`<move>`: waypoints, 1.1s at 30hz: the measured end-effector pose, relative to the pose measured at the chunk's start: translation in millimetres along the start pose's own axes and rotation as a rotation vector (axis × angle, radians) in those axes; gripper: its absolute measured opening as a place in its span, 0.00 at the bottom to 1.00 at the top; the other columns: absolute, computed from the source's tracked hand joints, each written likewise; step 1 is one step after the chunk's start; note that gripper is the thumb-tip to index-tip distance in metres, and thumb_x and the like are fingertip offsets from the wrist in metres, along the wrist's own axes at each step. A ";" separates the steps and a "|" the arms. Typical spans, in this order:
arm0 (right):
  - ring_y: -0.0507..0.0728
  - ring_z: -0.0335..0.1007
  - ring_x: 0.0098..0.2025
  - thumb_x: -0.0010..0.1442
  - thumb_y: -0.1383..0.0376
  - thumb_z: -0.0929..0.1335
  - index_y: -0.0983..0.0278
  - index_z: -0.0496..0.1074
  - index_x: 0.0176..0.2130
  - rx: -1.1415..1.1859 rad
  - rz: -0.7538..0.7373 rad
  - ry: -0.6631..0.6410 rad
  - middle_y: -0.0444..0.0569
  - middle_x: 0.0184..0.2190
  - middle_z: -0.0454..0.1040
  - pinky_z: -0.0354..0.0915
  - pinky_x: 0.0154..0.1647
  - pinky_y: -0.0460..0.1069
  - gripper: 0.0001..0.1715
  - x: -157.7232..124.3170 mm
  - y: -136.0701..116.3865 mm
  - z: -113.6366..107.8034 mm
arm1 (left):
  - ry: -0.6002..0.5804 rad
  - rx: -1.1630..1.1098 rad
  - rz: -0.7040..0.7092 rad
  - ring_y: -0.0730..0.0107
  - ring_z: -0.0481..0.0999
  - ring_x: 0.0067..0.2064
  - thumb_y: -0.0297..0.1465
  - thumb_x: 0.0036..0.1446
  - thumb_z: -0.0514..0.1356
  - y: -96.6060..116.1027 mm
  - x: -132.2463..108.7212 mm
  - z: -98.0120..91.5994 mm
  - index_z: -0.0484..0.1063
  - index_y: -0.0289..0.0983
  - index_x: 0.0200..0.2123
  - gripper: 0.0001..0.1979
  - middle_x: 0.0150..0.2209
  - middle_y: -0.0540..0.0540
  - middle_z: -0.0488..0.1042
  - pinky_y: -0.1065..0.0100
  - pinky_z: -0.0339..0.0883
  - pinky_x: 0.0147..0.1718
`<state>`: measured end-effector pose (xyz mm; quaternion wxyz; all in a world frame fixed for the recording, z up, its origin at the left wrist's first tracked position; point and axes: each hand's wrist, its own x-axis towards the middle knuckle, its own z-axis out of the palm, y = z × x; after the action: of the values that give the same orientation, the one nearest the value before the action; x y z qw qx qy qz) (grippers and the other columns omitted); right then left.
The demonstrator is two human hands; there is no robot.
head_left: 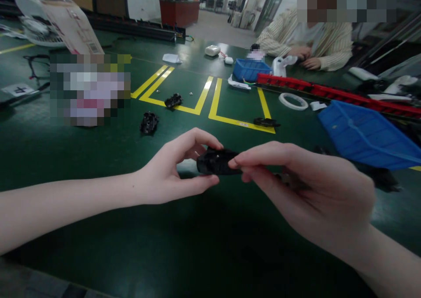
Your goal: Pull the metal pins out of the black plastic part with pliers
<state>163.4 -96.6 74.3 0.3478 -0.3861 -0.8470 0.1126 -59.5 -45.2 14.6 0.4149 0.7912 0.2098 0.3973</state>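
A black molded plastic part (pixel 215 161) is held just above the green table, near the middle of the view. My left hand (pixel 179 166) grips it from the left, fingers on its far side and thumb along its near side. My right hand (pixel 305 186) comes in from the right, with thumb and index fingertips pinched together against the part's right end. Whatever those fingertips hold is too small or hidden to make out. Beyond my hands lie similar black parts: one (pixel 149 123) at left, another (pixel 173 101) on a yellow line, and a flatter black piece (pixel 265 122) at right.
Blue bins (pixel 371 133) (pixel 251 70) stand right and farther back. A long red rail (pixel 329 92) crosses the right side, near a white tape roll (pixel 293 101). Yellow tape (pixel 177 108) marks the green table (pixel 184 245). Across it sits a person in a striped sleeve (pixel 337 48).
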 end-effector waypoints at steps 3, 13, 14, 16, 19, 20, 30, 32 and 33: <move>0.53 0.78 0.32 0.63 0.69 0.69 0.57 0.77 0.40 0.055 0.038 0.063 0.43 0.35 0.81 0.75 0.33 0.49 0.08 -0.3 -5.1 1.9 | 0.015 -0.128 0.082 0.62 0.75 0.55 0.26 0.57 0.67 5.3 -6.0 6.9 0.67 0.39 0.54 0.22 0.54 0.43 0.73 0.65 0.75 0.52; 0.54 0.74 0.37 0.60 0.64 0.73 0.54 0.79 0.36 0.063 0.060 0.150 0.46 0.37 0.73 0.75 0.34 0.50 0.03 -5.4 -18.5 2.9 | 0.012 -0.052 0.227 0.62 0.79 0.55 0.33 0.61 0.66 28.7 -16.7 9.8 0.63 0.43 0.64 0.29 0.56 0.42 0.76 0.68 0.79 0.50; 0.55 0.74 0.38 0.61 0.63 0.73 0.54 0.79 0.36 0.077 0.058 0.135 0.46 0.37 0.73 0.75 0.35 0.50 0.02 -5.7 -19.9 3.2 | 0.006 -0.045 0.245 0.62 0.79 0.54 0.33 0.61 0.67 29.0 -16.6 9.1 0.64 0.43 0.64 0.29 0.55 0.42 0.77 0.68 0.80 0.50; 0.55 0.74 0.40 0.62 0.62 0.72 0.55 0.78 0.34 0.123 0.055 0.099 0.47 0.39 0.72 0.75 0.35 0.50 0.03 -6.1 -22.2 4.2 | 0.004 -0.032 0.263 0.64 0.80 0.53 0.34 0.60 0.67 28.6 -16.0 8.0 0.64 0.44 0.64 0.30 0.54 0.43 0.78 0.69 0.80 0.49; 0.55 0.75 0.41 0.63 0.62 0.71 0.56 0.78 0.33 0.168 0.067 0.074 0.48 0.41 0.72 0.76 0.36 0.50 0.05 -7.1 -24.7 6.5 | 0.012 0.000 0.291 0.63 0.80 0.53 0.33 0.61 0.67 28.4 -14.4 6.1 0.63 0.47 0.65 0.31 0.54 0.45 0.78 0.68 0.80 0.49; 0.56 0.75 0.42 0.63 0.62 0.71 0.56 0.78 0.33 0.168 0.071 0.073 0.48 0.41 0.72 0.77 0.37 0.50 0.05 -7.7 -25.3 7.4 | 0.001 0.018 0.305 0.63 0.81 0.52 0.33 0.61 0.67 28.9 -13.7 5.3 0.63 0.48 0.65 0.31 0.54 0.45 0.79 0.68 0.80 0.48; 0.57 0.75 0.40 0.64 0.61 0.69 0.56 0.77 0.34 0.062 0.050 0.033 0.48 0.40 0.76 0.76 0.40 0.54 0.07 -9.1 -26.9 6.9 | -0.052 0.097 0.284 0.65 0.83 0.45 0.35 0.60 0.68 29.3 -13.0 0.7 0.62 0.52 0.66 0.33 0.52 0.47 0.79 0.74 0.81 0.39; 0.57 0.75 0.41 0.65 0.61 0.69 0.56 0.76 0.34 -0.018 0.017 0.029 0.49 0.39 0.76 0.75 0.41 0.54 0.07 -9.4 -28.1 5.2 | -0.055 0.095 0.277 0.67 0.82 0.47 0.34 0.58 0.69 27.1 -14.1 0.7 0.63 0.51 0.66 0.34 0.54 0.47 0.78 0.75 0.80 0.42; 0.58 0.75 0.42 0.65 0.61 0.68 0.56 0.76 0.34 -0.057 0.000 0.031 0.49 0.39 0.77 0.75 0.42 0.54 0.07 -9.7 -28.8 4.7 | -0.058 0.101 0.277 0.68 0.82 0.48 0.33 0.58 0.69 26.4 -14.3 0.8 0.64 0.50 0.65 0.34 0.54 0.48 0.78 0.76 0.79 0.43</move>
<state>148.1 -122.8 79.2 0.3498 -0.3974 -0.8443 0.0826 -67.4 -70.1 29.5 0.3215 0.8437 0.1062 0.4167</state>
